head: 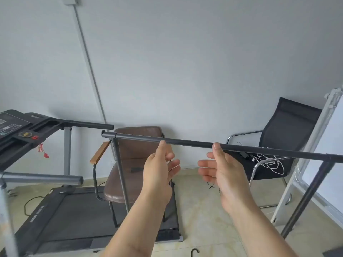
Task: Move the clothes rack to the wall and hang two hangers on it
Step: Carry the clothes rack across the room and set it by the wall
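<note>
The clothes rack stands on the tiled floor directly ahead of the person, its dark top bar running left to right across the view and dipping slightly toward the right, with one upright dropping from near the left end and the other from the right end. The bar lies just above and beyond both hands, its long axis crosswise to the forearms. The left hand is spread, fingers loose, thumb tip at or just under the bar; the right hand is likewise spread, thumb raised to the bar. Neither hand is closed round it; whether the thumbs actually touch the bar cannot be settled from this angle. Both hands sit about equally near, toward the middle of the bar, the left one nearer the left upright. The rack already stands near the pale wall, so the move appears close to done or done, and no hanger is on the bar. A dark hook shows at the lower edge of the floor, possibly part of a hanger. Behind the rack stand a brown chair and a black mesh chair carrying white cables. A treadmill occupies the left of the floor, and a white board leans at the right.
</note>
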